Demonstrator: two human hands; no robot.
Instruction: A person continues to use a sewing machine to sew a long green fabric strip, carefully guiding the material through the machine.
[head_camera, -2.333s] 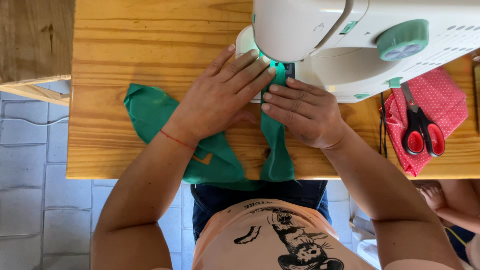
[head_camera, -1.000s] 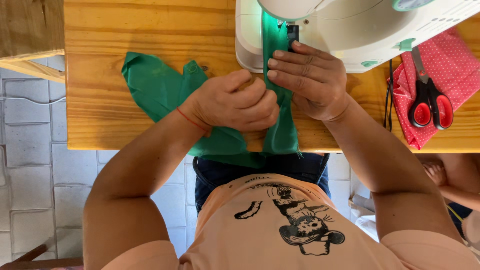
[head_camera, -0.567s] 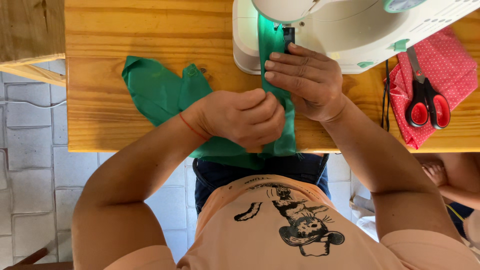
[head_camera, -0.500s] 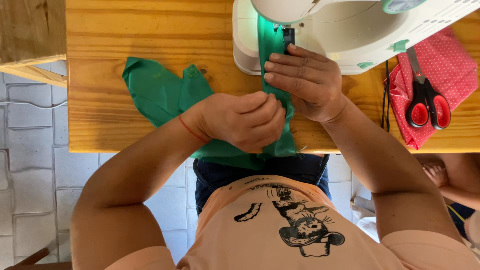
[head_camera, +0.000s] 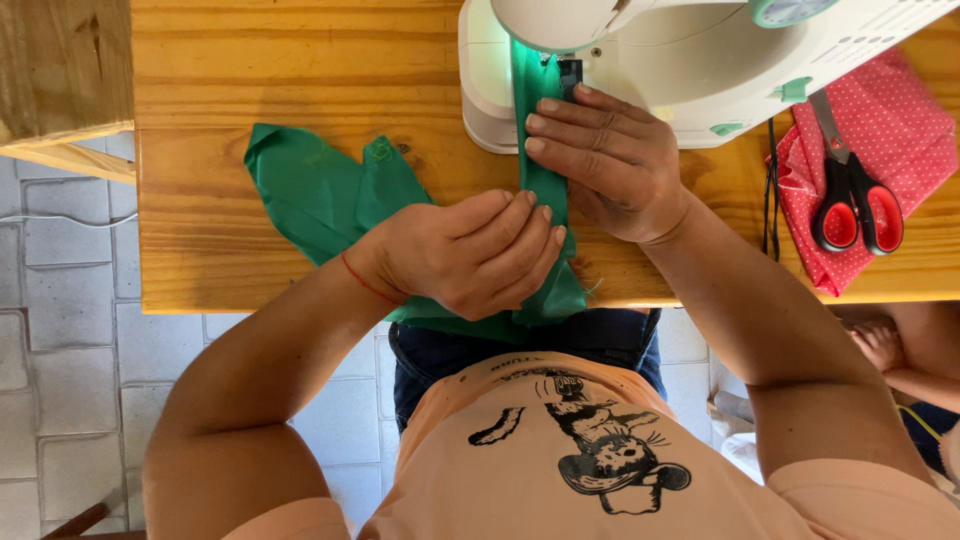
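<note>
1. Head view: a piece of thin green woven fabric (head_camera: 330, 195) is seen spread across the middle of the frame on a varnished wooden tabletop (head_camera: 300, 60), with a narrow folded strip of it fed under a white plastic sewing machine (head_camera: 700, 60) at the upper centre.
2. That strip is pressed flat by the right hand (head_camera: 605, 160), fingers extended and laid open on the cloth just in front of the needle area; nothing is gripped by it.
3. The strip's lower part is pinched by the left hand (head_camera: 470, 250), fingers curled closed around the fold near the tabletop's front edge.
4. The fabric is judged light, soft and limp, likely to slide or bunch; it is best held at the folded edge, kept taut between both hands.
5. Red-handled scissors (head_camera: 850, 205) are laid on a red white-dotted cloth (head_camera: 900, 110) at the right of the frame.
</note>
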